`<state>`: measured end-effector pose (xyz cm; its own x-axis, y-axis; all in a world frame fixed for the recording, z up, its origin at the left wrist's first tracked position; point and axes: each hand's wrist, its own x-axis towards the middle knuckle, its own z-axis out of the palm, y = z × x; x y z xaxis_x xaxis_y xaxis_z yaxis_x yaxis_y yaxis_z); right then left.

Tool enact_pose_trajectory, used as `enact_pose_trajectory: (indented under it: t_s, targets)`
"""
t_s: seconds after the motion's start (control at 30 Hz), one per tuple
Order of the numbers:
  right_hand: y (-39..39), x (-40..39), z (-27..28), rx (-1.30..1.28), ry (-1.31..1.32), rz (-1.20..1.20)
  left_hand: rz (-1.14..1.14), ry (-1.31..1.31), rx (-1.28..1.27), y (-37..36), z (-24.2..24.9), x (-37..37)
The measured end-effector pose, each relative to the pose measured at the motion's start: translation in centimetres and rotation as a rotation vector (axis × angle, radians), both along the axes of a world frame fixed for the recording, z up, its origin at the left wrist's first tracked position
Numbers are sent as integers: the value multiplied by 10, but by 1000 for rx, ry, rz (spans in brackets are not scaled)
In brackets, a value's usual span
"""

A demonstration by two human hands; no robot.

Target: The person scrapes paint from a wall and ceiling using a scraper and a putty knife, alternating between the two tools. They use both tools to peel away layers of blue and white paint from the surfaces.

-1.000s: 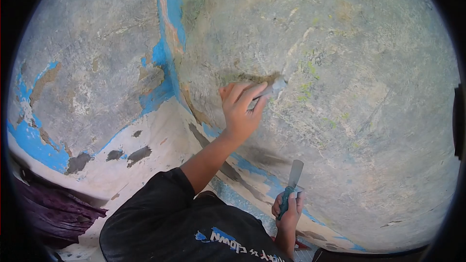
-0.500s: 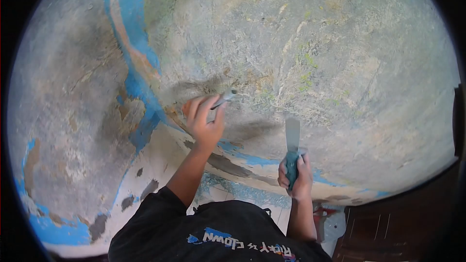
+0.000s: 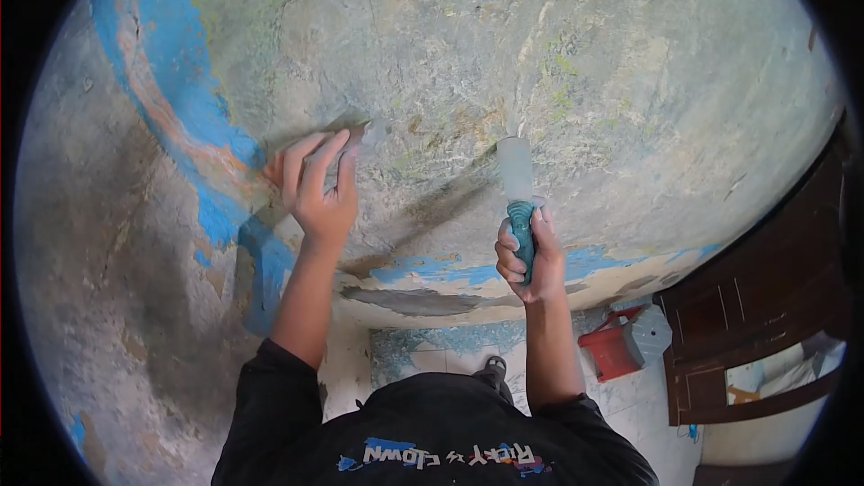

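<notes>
A worn wall (image 3: 432, 63) of bare grey plaster with strips of blue paint fills most of the view. My right hand (image 3: 538, 256) is closed around the teal handle of a putty knife (image 3: 516, 171). The knife's wide metal blade points up, its edge right at the rough plaster. Higher and to the left, my left hand (image 3: 319, 184) is bent at the wall, fingers pinching a small thin grey-brown piece (image 3: 358, 133). Most of that piece is hidden by the fingers, and I cannot tell what it is.
Blue paint flakes litter the tiled floor (image 3: 432, 361) below the wall. A red container (image 3: 614, 348) stands on the floor at the right, close to dark brown wooden furniture (image 3: 756, 306). A sandalled foot (image 3: 495, 364) shows past the black shirt (image 3: 441, 432).
The view has shifted, bringing more floor and the red container into sight. Both hands have moved up and left in the picture, the putty knife and the small piece still in them.
</notes>
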<state>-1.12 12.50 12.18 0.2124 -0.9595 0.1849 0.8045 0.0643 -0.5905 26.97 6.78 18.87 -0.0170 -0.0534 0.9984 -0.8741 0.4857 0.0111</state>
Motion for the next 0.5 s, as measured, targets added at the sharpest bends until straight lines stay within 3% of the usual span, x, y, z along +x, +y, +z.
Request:
enact_pose_trajectory:
  t_s: [0.2,0.5]
  targets:
    - [3,23,9,-16,30,-102,-112,-237,-203,-33,55,-9]
    - [7,32,12,23,26,-143,-95,-293,-271,-50,52,-15]
